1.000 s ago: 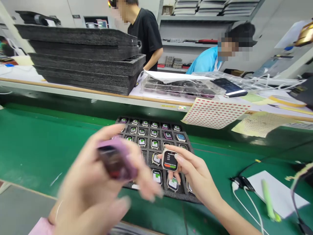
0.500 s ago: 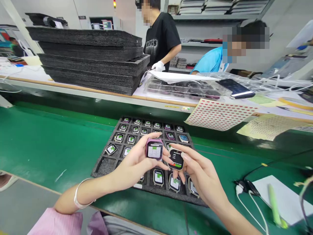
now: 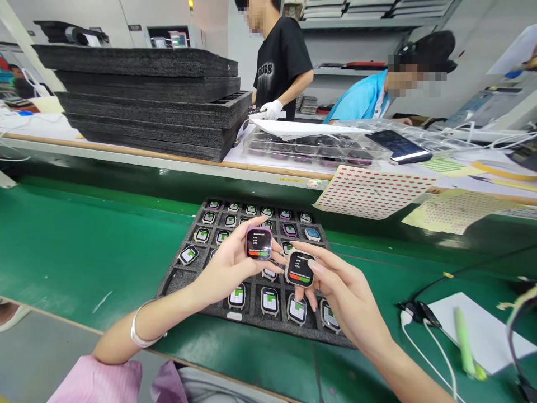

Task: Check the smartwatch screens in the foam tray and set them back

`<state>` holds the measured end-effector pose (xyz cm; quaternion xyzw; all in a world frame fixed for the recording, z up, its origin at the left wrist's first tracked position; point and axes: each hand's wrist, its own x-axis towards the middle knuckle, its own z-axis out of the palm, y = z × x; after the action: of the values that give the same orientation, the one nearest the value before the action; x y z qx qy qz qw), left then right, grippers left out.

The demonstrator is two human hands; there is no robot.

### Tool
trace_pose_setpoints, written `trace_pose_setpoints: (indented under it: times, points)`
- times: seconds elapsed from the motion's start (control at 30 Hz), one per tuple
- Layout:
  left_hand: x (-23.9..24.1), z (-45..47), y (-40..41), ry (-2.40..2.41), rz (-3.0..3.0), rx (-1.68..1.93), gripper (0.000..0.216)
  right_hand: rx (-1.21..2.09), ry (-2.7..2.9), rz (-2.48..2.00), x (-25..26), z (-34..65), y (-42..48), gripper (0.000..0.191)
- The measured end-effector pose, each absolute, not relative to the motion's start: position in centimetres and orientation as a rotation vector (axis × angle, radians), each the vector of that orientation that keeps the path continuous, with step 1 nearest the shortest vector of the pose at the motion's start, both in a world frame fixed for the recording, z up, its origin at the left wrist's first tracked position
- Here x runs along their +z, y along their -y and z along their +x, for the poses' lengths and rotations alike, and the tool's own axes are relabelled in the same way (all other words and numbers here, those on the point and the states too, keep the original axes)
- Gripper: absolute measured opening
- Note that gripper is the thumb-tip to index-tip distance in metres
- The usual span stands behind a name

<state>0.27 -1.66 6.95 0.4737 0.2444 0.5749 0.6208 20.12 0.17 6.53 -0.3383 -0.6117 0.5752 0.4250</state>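
Between its thumb and fingers my left hand holds a purple smartwatch body, strapless, its dark screen showing text and a red and green bar. Close to its right, a pale-cased smartwatch body with a similar screen is gripped by my right hand, the thumb resting on the screen's right edge. Both watches are tilted toward me, above a black foam tray. Several more watch bodies sit in the tray's pockets, mostly with white and green screens. My hands hide part of the middle pockets.
A stack of black foam trays stands on the raised shelf. Clear plastic trays and a phone lie there too, with sticker sheets hanging over its edge. Cables and a green pen are at right. Two people work behind.
The purple watch's screen has switched from a white and green grid to dark text with a red and green bar. Both watches stay in my hands, and the view has shifted slightly.
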Motion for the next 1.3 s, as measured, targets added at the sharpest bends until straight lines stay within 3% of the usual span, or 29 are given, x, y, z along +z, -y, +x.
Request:
trace_pose_setpoints:
  times: [0.2,0.37,0.53,0.9,1.3]
  points:
    - [7.1,0.5,1.7,-0.633,1.124,1.324,0.053,1.445,1.537,-0.825,6.6,20.1,-0.1,0.031]
    - [6.9,0.2,1.7,-0.618,1.132,1.344,0.058,1.526,1.546,-0.742,6.8,20.2,0.3,0.047]
    - [6.8,0.0,1.7,-0.606,1.151,1.350,0.056,1.497,1.563,-0.788,7.0,19.9,0.4,0.046]
    - [7.0,0.0,1.1,-0.703,1.180,1.402,0.031,1.514,1.509,-0.751,6.9,19.8,0.7,0.039]
    - [7.3,0.1,1.8,-0.653,1.156,1.355,0.054,1.459,1.523,-0.866,6.9,19.5,0.8,0.030]
